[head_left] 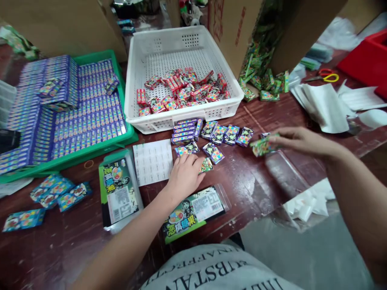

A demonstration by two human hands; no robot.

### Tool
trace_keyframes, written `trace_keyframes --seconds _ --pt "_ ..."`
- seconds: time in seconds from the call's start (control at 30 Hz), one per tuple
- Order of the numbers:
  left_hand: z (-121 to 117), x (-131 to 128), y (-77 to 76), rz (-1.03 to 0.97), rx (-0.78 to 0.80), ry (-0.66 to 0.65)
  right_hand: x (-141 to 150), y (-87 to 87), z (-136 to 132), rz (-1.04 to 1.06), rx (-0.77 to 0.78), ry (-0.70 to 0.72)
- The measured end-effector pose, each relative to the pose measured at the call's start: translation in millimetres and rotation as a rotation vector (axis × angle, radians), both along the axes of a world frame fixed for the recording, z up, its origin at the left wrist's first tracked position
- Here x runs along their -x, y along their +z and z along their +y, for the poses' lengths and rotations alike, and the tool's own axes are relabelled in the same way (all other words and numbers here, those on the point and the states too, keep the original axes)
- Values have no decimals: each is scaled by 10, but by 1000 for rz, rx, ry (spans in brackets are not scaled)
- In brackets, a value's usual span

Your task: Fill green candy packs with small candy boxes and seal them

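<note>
My right hand (298, 141) holds a small green candy box (260, 146) by its right end, above the table and slightly blurred. My left hand (185, 172) is low over the table, its fingers bent and closed around another green candy box (207, 165) that pokes out past the thumb. Just beyond the left fingers lie purple candy boxes (213, 153), with several more in a row (232, 134) and a small stack (183, 131). Closer to me, a printed candy bag (193, 211) lies flat, partly behind my left forearm. A sticker sheet (152, 162) is left of that hand.
A white basket (222, 108) holds red candy boxes. Left of it stands a green tray (128, 117) packed with purple ones. Further printed bags (119, 189) and blue candy boxes (74, 196) lie left. Green boxes (270, 86) spill from a carton (232, 28); scissors (328, 76) lie right.
</note>
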State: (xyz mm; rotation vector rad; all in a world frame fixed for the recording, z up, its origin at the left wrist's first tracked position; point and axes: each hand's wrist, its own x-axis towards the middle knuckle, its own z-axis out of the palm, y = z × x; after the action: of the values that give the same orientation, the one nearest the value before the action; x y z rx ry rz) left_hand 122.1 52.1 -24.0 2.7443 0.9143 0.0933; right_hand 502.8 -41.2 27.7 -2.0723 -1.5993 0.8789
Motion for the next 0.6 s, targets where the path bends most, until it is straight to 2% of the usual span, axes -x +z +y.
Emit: trace_keyframes --seconds 0.1,0.23,0.37,0.47,0.6 --pt "-228 -259 93 -49 39 37 251 -236 -497 336 170 135" --pt "-744 -701 176 -99 144 -2 396 -581 -804 379 125 82" --pt "-1110 -949 119 3 202 -44 300 -610 -932 417 59 59" --pt "-1149 -938 71 43 237 -83 204 -560 -966 289 19 110" --pt "-1150 -799 111 70 197 -122 226 -512 -860 -107 -80 132"
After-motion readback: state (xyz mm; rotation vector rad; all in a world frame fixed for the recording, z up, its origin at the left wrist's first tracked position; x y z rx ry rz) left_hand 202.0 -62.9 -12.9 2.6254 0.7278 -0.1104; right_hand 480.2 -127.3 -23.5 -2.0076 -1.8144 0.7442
